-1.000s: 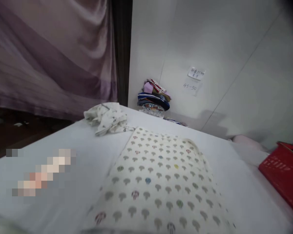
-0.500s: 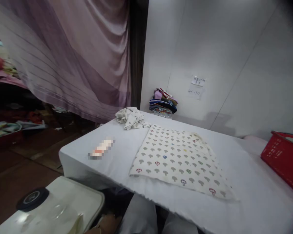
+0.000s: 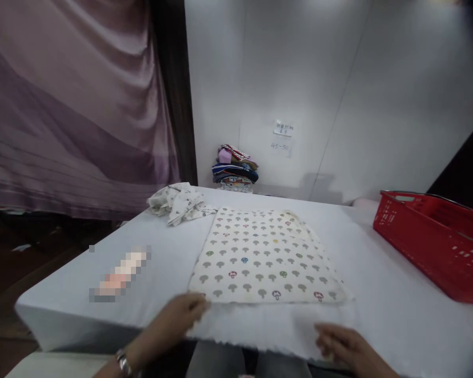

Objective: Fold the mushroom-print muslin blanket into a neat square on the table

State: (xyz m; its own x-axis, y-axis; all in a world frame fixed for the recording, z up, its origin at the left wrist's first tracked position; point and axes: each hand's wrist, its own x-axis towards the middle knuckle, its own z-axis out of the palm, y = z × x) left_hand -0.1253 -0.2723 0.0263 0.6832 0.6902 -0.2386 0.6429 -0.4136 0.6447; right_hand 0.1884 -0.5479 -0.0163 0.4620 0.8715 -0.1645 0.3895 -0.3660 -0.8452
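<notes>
A white cloth printed with mushrooms (image 3: 256, 257) lies spread flat on the white-covered table (image 3: 163, 249). My left hand (image 3: 187, 312), blurred by motion, is at the cloth's near left corner with its fingers bent. Whether they grip the corner cannot be made out. Off the near right corner, my right hand (image 3: 342, 344) hovers over the table's front edge, fingers loosely apart and holding nothing. A crumpled white patterned cloth (image 3: 181, 205) lies beyond the flat one, at its far left.
On the left of the table is a pixelated object (image 3: 122, 275). A red plastic basket (image 3: 429, 247) stands at the right. Folded fabrics (image 3: 235, 168) are stacked by the wall, below paper notes (image 3: 281, 137). A purple curtain (image 3: 82, 121) hangs at the left.
My view has swung right, bringing more of the red basket into sight. Both hands are now over the table's front; earlier only one hand showed, low beside the white machine. The cloth lies as before.
</notes>
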